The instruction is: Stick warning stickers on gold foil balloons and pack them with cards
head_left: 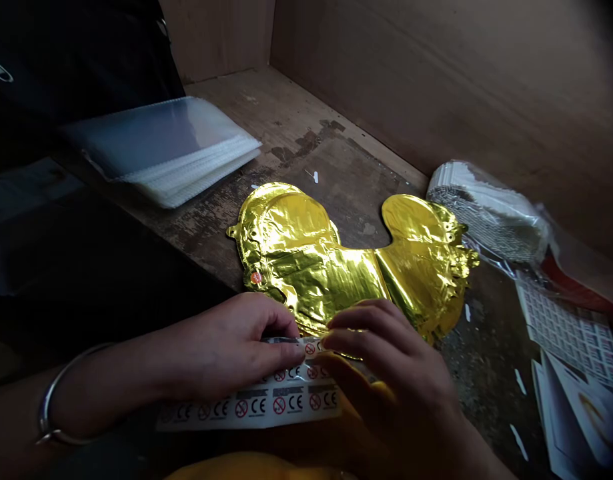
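Observation:
My left hand (236, 347), with a silver bangle at the wrist, pinches a sticker sheet (256, 405) between thumb and fingers near its top edge. The white sheet bears rows of CE marks and red prohibition symbols. My right hand (386, 360) is closed at the sheet's upper right corner, its fingertips on a sticker there; whether that sticker is lifted I cannot tell. Just beyond both hands lies a stack of flat gold foil balloons (326, 273), curved in shape, with a small orange-red sticker (256, 277) on the left end.
A stack of clear plastic bags (176, 147) lies at the back left of the worn wooden table (356, 160). On the right are a plastic-wrapped white bundle (491, 213), printed sheets (571, 327) and folded cards (581, 413). Wooden walls (436, 80) rise behind. White scraps dot the table.

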`<state>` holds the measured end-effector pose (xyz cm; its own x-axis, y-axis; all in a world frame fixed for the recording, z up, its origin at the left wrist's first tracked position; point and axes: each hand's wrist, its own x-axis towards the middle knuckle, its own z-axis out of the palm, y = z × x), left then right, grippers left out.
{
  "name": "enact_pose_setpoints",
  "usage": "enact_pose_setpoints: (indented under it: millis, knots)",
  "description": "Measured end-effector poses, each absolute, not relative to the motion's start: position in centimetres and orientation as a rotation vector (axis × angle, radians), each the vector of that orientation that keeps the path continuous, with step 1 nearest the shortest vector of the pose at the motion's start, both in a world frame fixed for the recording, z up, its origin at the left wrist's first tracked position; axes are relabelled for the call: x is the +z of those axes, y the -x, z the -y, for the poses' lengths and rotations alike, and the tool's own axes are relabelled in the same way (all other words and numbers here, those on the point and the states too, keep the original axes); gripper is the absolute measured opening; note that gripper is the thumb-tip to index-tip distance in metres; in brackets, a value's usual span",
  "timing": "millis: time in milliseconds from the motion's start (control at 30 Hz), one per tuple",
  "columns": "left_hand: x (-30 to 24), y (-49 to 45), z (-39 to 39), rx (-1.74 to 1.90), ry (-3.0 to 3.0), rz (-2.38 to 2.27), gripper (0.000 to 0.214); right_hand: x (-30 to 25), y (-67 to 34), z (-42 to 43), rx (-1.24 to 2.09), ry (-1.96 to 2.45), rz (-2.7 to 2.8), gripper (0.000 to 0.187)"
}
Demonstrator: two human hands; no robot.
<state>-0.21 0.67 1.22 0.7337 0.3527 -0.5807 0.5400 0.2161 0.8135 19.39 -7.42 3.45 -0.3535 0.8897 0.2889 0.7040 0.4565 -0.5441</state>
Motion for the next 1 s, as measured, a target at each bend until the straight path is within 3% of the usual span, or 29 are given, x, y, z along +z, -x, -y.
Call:
enact_pose_setpoints:
  millis: [100, 300, 600, 1000]
  knots:
    - [1.0, 0.4, -0.7, -0.162, -1.411, -0.796, 0.025, 3.4, -19.7, 7.4, 0.433, 1.461, 2.114, 0.020]
    - [-0.3, 0.6, -0.1, -0.103, -1.391, -0.796, 0.028, 3.4, -19.4, 7.3, 0.528, 1.384, 2.161, 0.012]
    - [1.9, 0.1, -0.7, -0.147, -1.440, -0.803, 0.023, 3.4, -19.5, 7.1, 0.588, 1.437, 2.191, 0.011]
    - [2.0, 0.1, -0.4, -0.143, -1.432, -0.824, 0.022, 3.3, -19.3, 7.7, 0.439, 1.264, 2.333, 0.015]
